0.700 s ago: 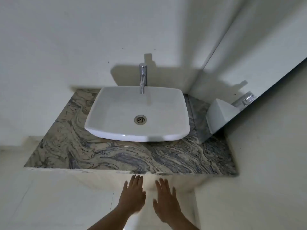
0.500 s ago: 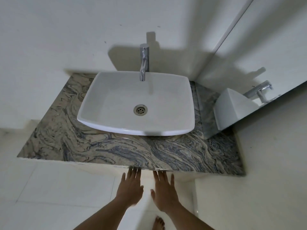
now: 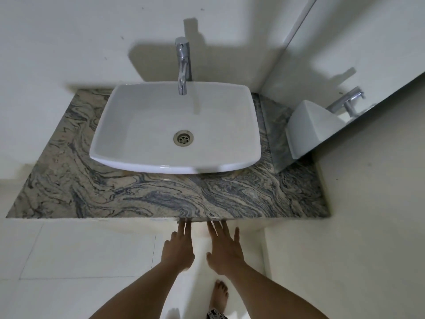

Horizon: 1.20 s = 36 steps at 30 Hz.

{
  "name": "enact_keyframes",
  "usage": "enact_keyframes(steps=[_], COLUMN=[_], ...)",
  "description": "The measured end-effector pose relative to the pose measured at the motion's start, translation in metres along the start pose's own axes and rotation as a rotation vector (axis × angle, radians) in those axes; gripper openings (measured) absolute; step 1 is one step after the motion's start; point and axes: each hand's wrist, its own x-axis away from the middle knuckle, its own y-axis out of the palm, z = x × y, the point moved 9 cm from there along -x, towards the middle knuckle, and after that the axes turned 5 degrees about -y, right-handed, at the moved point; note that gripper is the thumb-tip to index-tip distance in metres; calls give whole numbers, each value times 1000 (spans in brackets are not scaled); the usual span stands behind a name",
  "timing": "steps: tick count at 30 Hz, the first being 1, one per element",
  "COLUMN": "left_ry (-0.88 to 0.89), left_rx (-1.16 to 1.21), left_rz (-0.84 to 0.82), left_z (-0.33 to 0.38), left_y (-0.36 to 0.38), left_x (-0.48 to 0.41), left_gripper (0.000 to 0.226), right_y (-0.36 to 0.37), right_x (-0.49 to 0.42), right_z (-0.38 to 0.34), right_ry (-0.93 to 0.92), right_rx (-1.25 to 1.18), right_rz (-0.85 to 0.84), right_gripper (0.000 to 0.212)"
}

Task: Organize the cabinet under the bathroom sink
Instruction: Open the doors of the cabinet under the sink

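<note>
Left hand [image 3: 178, 248] and right hand [image 3: 224, 249] are flat, fingers extended, holding nothing, fingertips at the front edge of the counter [image 3: 161, 199]. The cabinet lies beneath this veined stone slab, hidden. A white basin [image 3: 142, 125] sits on top.

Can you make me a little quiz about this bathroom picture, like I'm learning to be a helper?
1. True or false: the sink has water in it.
2. What are both hands reaching toward?
A. the tap
B. the front edge of the counter
C. the mirror
3. Fill in the missing word: the left hand and the right hand are both open and hold ____.

Key
1. False. The sink looks dry, and its drain shows plainly.
2. B. The fingers point at the counter's front edge, just below it.
3. Nothing. Both hands are flat, with fingers spread.
</note>
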Motion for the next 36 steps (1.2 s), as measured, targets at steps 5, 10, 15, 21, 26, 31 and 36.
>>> enact_keyframes(steps=[5,10,15,21,26,31,36], left_ry=[141,230,360,538,698,830,826], left_rx=[-139,201,197,177,-109,-383,-390], left_rz=[27,-116,-267,-429,-420,-204,-184], left_z=[1,12,41,111,183,258,319], left_y=[5,41,77,112,130,137,144], left_x=[29,56,88,145,170,186,185], left_gripper=[73,47,35,57,80,78,77], right_y=[22,57,93,123,134,145,133], right_x=[42,96,150,226,279,316,340], right_z=[-6,-8,1,42,93,149,204], right_ry=[63,192,388,669,770,901,950], right_rx=[-76,-241,-591,-1189,-1110,-990,-862], right_rz=[-1,0,171,486,588,563,539], right_gripper=[86,79,67,49,42,35,41])
